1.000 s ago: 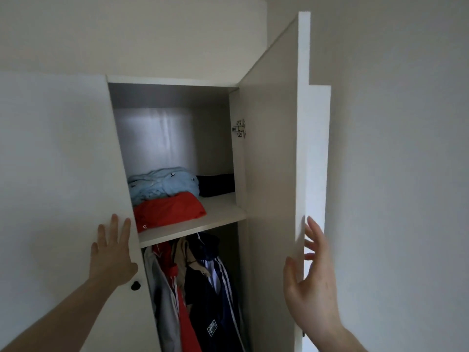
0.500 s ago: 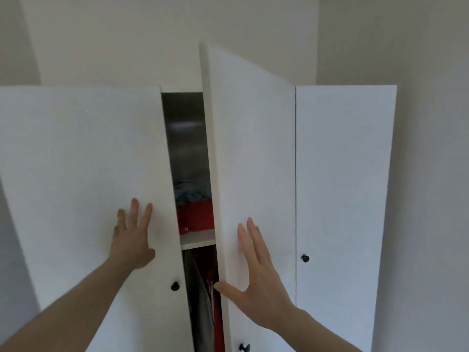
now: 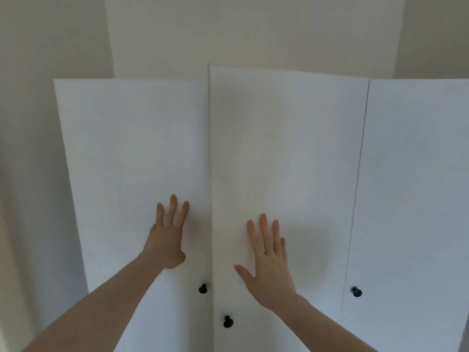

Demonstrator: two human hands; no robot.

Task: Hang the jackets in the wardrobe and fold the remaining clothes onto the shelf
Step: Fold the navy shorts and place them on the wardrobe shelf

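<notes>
Wardrobe doors (image 3: 279, 153) now nearly closed, contents hidden, left hand (image 3: 168, 240) and right hand (image 3: 269, 265) flat, each grip open-fingered.

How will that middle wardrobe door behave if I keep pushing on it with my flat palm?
The middle door looks like a rigid flat panel, so it should swing without flexing. Its edge stands proud of the left door, so it probably has a little travel left. The right hand may slide on the smooth face.

A plain cream wall (image 3: 253, 29) rises behind and above; it continues down the left side (image 3: 30, 148); a corner shows upper right (image 3: 436, 34).
</notes>
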